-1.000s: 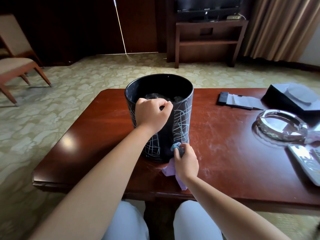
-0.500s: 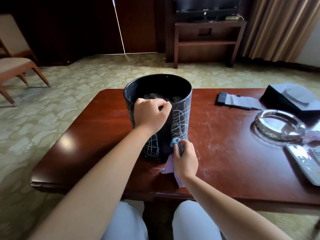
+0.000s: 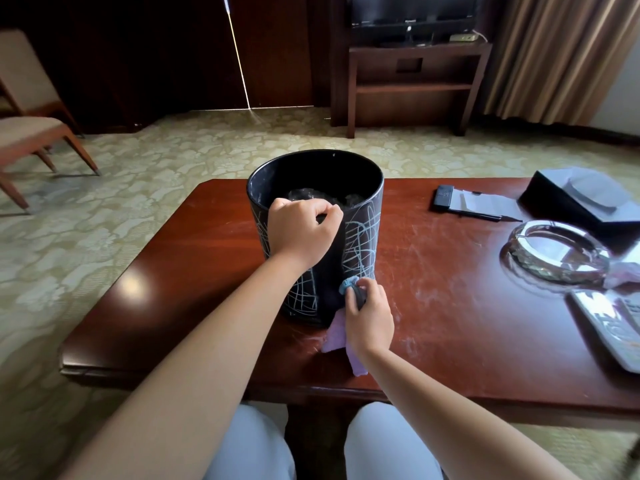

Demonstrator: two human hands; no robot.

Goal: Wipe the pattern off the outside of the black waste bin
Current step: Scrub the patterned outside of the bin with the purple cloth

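Observation:
A black waste bin (image 3: pixel 363 199) stands upright on the red-brown table (image 3: pixel 450 306), its outside covered with pale scribbled lines (image 3: pixel 360 244). A strip of the near wall between the scribbles looks plain black. My left hand (image 3: pixel 301 230) grips the bin's near rim, fingers curled over the edge. My right hand (image 3: pixel 369 313) holds a lilac cloth (image 3: pixel 337 336), bunched at the fingertips and pressed against the bin's lower wall near the base. The cloth's loose end trails onto the table.
On the table's right side lie a glass ashtray (image 3: pixel 557 252), a remote control (image 3: pixel 613 327), a dark tissue box (image 3: pixel 585 199) and a notepad with pen (image 3: pixel 474 204). A chair (image 3: pixel 31 126) stands far left, a TV stand (image 3: pixel 412 81) at the back. My knees are under the near edge.
My right hand with the cloth has slid a little up the bin's lower wall. The left hand keeps its hold on the rim.

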